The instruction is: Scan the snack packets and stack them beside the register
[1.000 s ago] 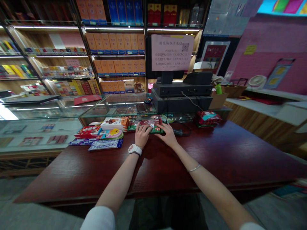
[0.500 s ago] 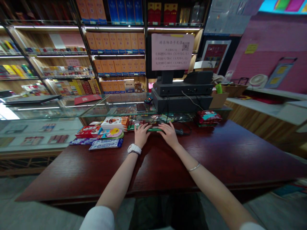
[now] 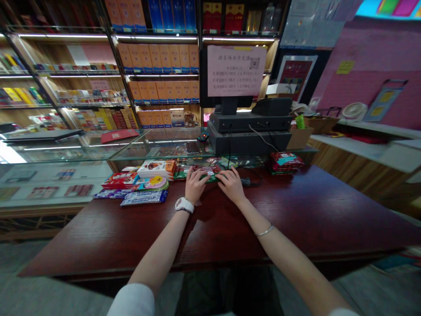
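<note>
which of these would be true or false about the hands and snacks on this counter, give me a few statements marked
1. The left hand and right hand both touch the red and green packet. True.
2. The left wrist wears a white watch. True.
3. The blue wrapped bar lies to the right of the hands. False: the blue wrapped bar lies to their left on the counter.
4. The right wrist is bare. False: it wears a thin bracelet.
5. A stack of red packets lies right of the hands, apart from them. True.
</note>
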Available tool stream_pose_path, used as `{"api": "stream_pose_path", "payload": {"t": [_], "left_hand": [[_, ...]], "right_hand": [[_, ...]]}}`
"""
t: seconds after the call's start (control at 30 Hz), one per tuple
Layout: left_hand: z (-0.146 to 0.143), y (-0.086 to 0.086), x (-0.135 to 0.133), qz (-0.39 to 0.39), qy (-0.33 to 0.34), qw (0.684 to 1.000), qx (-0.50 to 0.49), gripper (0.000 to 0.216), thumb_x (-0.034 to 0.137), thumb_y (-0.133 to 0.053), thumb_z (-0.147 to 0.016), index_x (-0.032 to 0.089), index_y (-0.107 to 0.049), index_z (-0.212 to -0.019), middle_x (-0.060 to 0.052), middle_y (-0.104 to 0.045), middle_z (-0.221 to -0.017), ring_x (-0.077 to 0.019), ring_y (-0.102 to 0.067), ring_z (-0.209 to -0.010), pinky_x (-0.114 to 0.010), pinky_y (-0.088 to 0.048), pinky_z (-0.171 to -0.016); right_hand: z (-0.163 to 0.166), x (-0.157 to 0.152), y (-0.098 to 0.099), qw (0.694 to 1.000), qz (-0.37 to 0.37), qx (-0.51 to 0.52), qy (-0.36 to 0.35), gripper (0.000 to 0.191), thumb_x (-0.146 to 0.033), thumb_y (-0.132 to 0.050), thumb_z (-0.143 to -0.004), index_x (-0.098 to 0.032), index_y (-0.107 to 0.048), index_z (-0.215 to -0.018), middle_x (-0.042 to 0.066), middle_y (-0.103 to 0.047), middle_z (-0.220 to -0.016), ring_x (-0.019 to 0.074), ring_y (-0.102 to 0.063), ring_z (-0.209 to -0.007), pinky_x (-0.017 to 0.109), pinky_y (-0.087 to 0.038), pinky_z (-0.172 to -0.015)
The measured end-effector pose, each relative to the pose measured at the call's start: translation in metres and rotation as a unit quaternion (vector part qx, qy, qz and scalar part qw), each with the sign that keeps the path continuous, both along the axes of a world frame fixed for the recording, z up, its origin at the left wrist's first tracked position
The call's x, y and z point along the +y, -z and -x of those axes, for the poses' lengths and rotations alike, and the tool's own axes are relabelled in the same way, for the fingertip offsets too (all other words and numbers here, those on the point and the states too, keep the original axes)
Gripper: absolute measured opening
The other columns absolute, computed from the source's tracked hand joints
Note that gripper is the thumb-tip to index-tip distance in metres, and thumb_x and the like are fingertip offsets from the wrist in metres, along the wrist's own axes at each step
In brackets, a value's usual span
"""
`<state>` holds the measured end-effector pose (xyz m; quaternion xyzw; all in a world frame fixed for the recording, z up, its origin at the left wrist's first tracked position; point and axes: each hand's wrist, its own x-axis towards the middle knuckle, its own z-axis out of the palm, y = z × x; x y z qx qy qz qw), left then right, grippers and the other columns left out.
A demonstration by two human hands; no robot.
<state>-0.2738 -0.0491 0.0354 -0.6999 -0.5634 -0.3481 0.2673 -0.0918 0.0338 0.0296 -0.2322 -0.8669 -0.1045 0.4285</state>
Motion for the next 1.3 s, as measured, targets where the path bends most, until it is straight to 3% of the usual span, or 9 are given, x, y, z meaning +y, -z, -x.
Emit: {"api": "stream_pose_path", "payload": {"t": [0.2,0.33,0.47,0.57,0.73,0.93,1.1,1.2,1.3], "left_hand": [[-0.008,-0.002,0.001,0.021,-0.006,0.999,-0.025,0.028,0.025,-0.067,-0.084,0.029,-0.070,-0.112,-0.006,-0.068,-0.117,-0.0244,-0.060,-0.113,-0.056,-0.025,-0.120],[-0.005,0.003,0.005,0.041,-0.053,0.994,-0.088,0.051,0.044,-0.071,-0.081,0.030,-0.061,-0.129,-0.011,-0.054,-0.141,-0.0322,-0.050,-0.130,-0.059,-0.028,-0.116],[-0.001,0.011,0.010,0.107,-0.035,0.985,-0.128,0.066,0.052,-0.070,-0.080,0.033,-0.050,-0.140,-0.011,-0.058,-0.139,-0.0317,-0.051,-0.131,-0.061,-0.030,-0.113],[-0.004,0.015,0.015,0.111,0.002,0.983,-0.147,0.063,0.049,-0.071,-0.081,0.030,-0.052,-0.138,-0.010,-0.064,-0.131,-0.0284,-0.054,-0.129,-0.058,-0.030,-0.115],[-0.006,0.017,0.019,0.062,-0.001,0.982,-0.179,0.053,0.041,-0.076,-0.078,0.028,-0.063,-0.127,-0.010,-0.066,-0.126,-0.0273,-0.057,-0.125,-0.054,-0.032,-0.114],[-0.005,0.013,0.015,0.055,0.011,0.985,-0.166,0.049,0.039,-0.079,-0.074,0.028,-0.067,-0.120,-0.009,-0.066,-0.126,-0.0292,-0.055,-0.127,-0.057,-0.028,-0.116],[-0.009,0.011,0.012,0.043,0.012,0.987,-0.155,0.054,0.046,-0.080,-0.072,0.026,-0.066,-0.120,-0.011,-0.064,-0.128,-0.0296,-0.055,-0.127,-0.057,-0.024,-0.118],[-0.010,0.011,0.012,0.036,0.013,0.988,-0.151,0.052,0.048,-0.078,-0.073,0.025,-0.067,-0.119,-0.012,-0.065,-0.128,-0.0291,-0.055,-0.127,-0.056,-0.025,-0.118],[-0.010,0.013,0.013,0.032,0.012,0.990,-0.137,0.051,0.048,-0.077,-0.075,0.023,-0.066,-0.118,-0.012,-0.065,-0.127,-0.0286,-0.056,-0.126,-0.056,-0.026,-0.118]], "right_hand": [[-0.002,0.001,0.001,0.999,-0.012,0.018,0.025,0.023,-0.018,-0.053,-0.090,-0.026,-0.072,-0.098,0.003,-0.069,-0.091,0.0215,-0.060,-0.097,0.052,-0.027,-0.119],[-0.007,0.005,0.001,0.997,-0.004,0.053,0.056,0.023,-0.019,-0.052,-0.091,-0.028,-0.072,-0.097,0.004,-0.068,-0.092,0.0226,-0.058,-0.101,0.056,-0.021,-0.120],[-0.010,0.009,0.002,0.995,-0.024,0.064,0.068,0.023,-0.018,-0.052,-0.090,-0.028,-0.072,-0.097,0.004,-0.069,-0.094,0.0225,-0.058,-0.104,0.057,-0.021,-0.119],[-0.009,0.009,0.004,0.996,-0.022,0.059,0.066,0.025,-0.016,-0.052,-0.089,-0.028,-0.072,-0.097,0.005,-0.068,-0.099,0.0225,-0.058,-0.108,0.057,-0.021,-0.120],[-0.006,0.011,0.007,0.996,-0.011,0.055,0.064,0.026,-0.016,-0.057,-0.085,-0.026,-0.070,-0.104,0.008,-0.061,-0.127,0.0279,-0.047,-0.129,0.060,-0.023,-0.117],[-0.003,0.008,0.007,0.992,0.011,0.052,0.117,0.060,-0.030,-0.067,-0.079,-0.026,-0.053,-0.137,0.014,-0.041,-0.150,0.0379,-0.035,-0.138,0.061,-0.027,-0.114],[-0.001,0.004,0.006,0.984,0.045,0.057,0.163,0.069,-0.035,-0.069,-0.078,-0.031,-0.048,-0.143,0.014,-0.049,-0.142,0.0399,-0.043,-0.131,0.064,-0.027,-0.111],[-0.001,0.005,0.008,0.984,0.054,0.052,0.161,0.061,-0.031,-0.067,-0.080,-0.029,-0.053,-0.139,0.014,-0.059,-0.128,0.0352,-0.053,-0.119,0.064,-0.026,-0.112],[-0.002,0.008,0.009,0.986,0.050,0.065,0.144,0.052,-0.027,-0.065,-0.081,-0.027,-0.059,-0.133,0.014,-0.059,-0.125,0.0311,-0.056,-0.114,0.060,-0.028,-0.113]]}}
